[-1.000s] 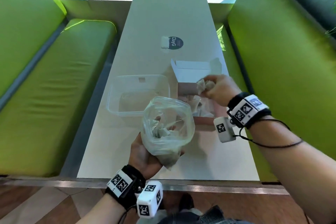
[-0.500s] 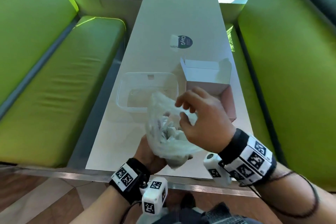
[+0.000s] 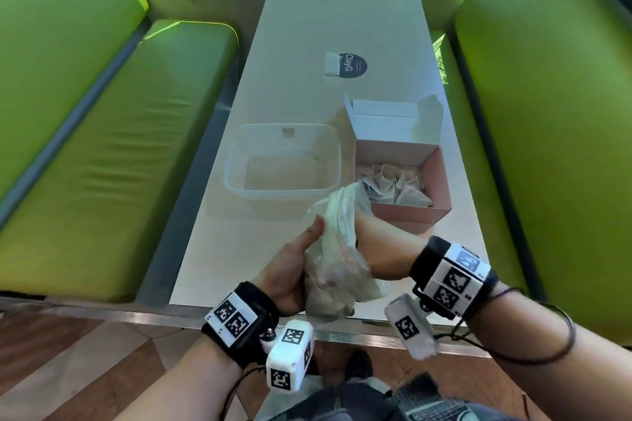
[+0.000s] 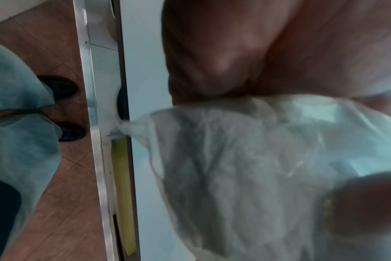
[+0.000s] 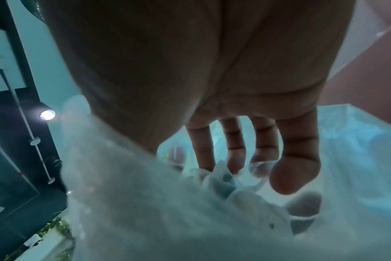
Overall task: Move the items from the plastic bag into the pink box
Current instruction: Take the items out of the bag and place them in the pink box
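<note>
Your left hand (image 3: 290,270) grips the bag (image 3: 337,249); your right hand (image 3: 379,249) reaches inside, fingers (image 5: 295,167) spread; next, pinch an item (image 5: 221,183) for the box (image 3: 441,181).

Head view looks steeply down along the long white table (image 3: 307,44). Both wrist views sit very close, sharing with it the crumpled clear plastic bag (image 3: 337,249).

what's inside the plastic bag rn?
Right hand reaches inside the plastic bag, fingers extended toward pale crumpled sachets. The bag's bottom is hidden, so the count is unknown.
</note>
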A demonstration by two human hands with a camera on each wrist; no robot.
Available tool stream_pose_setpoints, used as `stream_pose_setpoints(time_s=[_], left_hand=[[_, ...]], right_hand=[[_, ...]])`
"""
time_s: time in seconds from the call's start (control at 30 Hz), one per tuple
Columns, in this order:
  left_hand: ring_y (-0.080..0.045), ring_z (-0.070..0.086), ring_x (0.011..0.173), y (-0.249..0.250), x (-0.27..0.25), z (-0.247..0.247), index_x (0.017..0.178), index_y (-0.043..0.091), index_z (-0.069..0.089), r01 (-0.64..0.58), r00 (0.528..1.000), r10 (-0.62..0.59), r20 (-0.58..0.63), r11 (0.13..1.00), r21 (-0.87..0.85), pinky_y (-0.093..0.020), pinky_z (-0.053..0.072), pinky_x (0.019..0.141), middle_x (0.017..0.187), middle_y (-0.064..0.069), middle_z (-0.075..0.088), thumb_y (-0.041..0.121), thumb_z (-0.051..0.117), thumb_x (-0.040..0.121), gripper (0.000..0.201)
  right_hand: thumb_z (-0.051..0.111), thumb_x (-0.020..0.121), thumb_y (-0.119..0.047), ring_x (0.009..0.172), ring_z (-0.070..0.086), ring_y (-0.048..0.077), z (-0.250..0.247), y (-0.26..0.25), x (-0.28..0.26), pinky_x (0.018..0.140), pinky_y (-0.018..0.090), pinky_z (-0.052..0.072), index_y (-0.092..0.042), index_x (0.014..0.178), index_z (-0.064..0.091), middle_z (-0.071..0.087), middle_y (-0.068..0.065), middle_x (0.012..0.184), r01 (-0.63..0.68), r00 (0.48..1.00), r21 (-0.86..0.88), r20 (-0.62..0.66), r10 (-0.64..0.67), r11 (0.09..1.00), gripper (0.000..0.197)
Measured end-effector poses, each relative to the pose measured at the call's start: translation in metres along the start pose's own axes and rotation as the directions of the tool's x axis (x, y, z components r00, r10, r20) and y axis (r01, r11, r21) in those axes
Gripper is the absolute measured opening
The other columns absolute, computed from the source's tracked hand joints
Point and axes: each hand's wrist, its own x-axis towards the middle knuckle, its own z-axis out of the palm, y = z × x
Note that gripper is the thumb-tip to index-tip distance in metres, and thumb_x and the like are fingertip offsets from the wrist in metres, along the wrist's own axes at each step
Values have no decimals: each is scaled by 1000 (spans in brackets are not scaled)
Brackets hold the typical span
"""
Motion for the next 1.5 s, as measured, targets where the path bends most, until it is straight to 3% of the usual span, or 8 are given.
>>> stream_pose_setpoints(time_s=[0.27, 0.4, 0.53, 0.7, 0.93, 1.07, 1.23, 1.5], left_hand=[[-35, 65, 114, 4, 0, -6, 139, 4, 58, -36, 999, 34, -32, 996, -78, -49, 44, 107, 123, -22, 69, 64, 47, 96, 75], [-33, 70, 104, -5, -1, -2, 127, 3, 67, 16, 999, -16, -29, 1000, -19, -42, 56, 91, 115, -20, 73, 52, 59, 93, 60], [-33, 64, 111, -17, 9, -2, 119, 6, 72, 20, 993, -22, -114, 1000, -22, -51, 44, 109, 117, -18, 71, 57, 60, 93, 59], [-23, 75, 84, -17, 19, -6, 103, 5, 79, 13, 991, -7, -131, 999, 41, -34, 59, 76, 94, -15, 79, 54, 51, 90, 58], [-23, 75, 74, -7, 25, -14, 101, 2, 74, -7, 990, 16, -142, 998, 61, -30, 61, 63, 85, -16, 78, 52, 42, 100, 59], [-42, 53, 129, -2, 24, -21, 142, 2, 53, -88, 989, 82, -120, 995, -50, -58, 42, 110, 145, -27, 53, 59, 38, 102, 72], [-40, 64, 118, 7, 25, -20, 130, 1, 65, -256, 966, 235, -105, 928, -271, -55, 53, 99, 133, -26, 65, 52, 25, 108, 69], [-41, 37, 144, 5, 33, -7, 153, 6, 38, -245, 968, 244, -49, 901, -358, -55, 44, 109, 156, -23, 40, 54, 35, 105, 68]], right_hand=[[67, 87, -23, 82, 65, 5, -12, -1, -11, 82, 35, 57, -35, 82, 67, 69, -12, 86, 10, 986, -66, 169, 2, 998, 13], [62, 78, -10, 87, 75, 24, -7, 3, -8, 76, 45, 64, -25, 87, 72, 73, -3, 92, -95, 972, 20, 216, 88, 995, 20], [64, 88, -12, 92, 70, 30, 3, -7, -8, 82, 38, 58, -14, 85, 69, 71, 7, 93, -30, 954, -4, 297, 30, 1000, 6], [66, 92, -15, 66, 57, -4, 12, -2, -9, 67, 10, 43, -6, 93, 71, 60, -14, 74, -6, 935, 38, 354, -7, 999, 11], [76, 80, -24, 80, 64, 4, 12, 4, -6, 78, 28, 55, -31, 86, 67, 69, -13, 84, -67, 943, 106, 332, 28, 992, 12], [68, 81, -6, 44, 50, -4, -14, 14, -7, 51, 18, 47, -28, 50, 61, 57, -14, 49, -182, 977, 153, 141, 161, 971, 38], [86, 77, -11, 90, 73, 9, -38, 9, -17, 84, 26, 59, -17, 89, 83, 81, 3, 95, 31, 952, 476, -281, 119, 879, 14], [84, 76, -8, 79, 72, 16, -76, 4, -16, 79, 30, 61, -8, 83, 80, 79, 19, 94, 220, 828, 612, -529, 187, 759, 8]])
